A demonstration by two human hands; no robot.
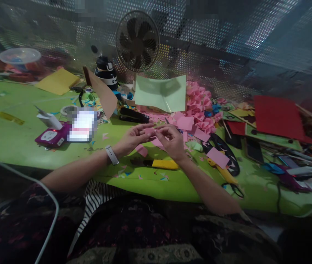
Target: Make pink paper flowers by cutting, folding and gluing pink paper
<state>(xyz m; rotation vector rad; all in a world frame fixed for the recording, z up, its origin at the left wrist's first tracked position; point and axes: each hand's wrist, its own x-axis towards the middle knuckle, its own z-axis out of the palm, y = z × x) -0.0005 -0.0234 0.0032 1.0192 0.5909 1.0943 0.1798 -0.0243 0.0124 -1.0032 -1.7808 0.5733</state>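
Note:
Both hands meet above the green table [112, 137], fingers pinched around a small piece of pink paper [151, 131]. My left hand [134, 138] comes in from the left, a pale watch on its wrist, its fingers closed on the paper's left part. Thumb and fingertips of my right hand [171, 142] pinch the paper from the right. How the paper is folded is too small to tell. Just below the hands lies a yellow cutter knife [165, 164]. Loose pink paper squares [185, 123] are near my right hand, and a black stapler [134, 115] lies behind the left.
A heap of folded pink paper pieces [200, 104] lies behind the hands. A fan [137, 41] and a black bottle [106, 73] stand at the back. Leftward are a lit phone [81, 124] and purple power strip [53, 136]; rightward, scissors [224, 172] and red paper [278, 115]. A white cable [21, 170] loops at left.

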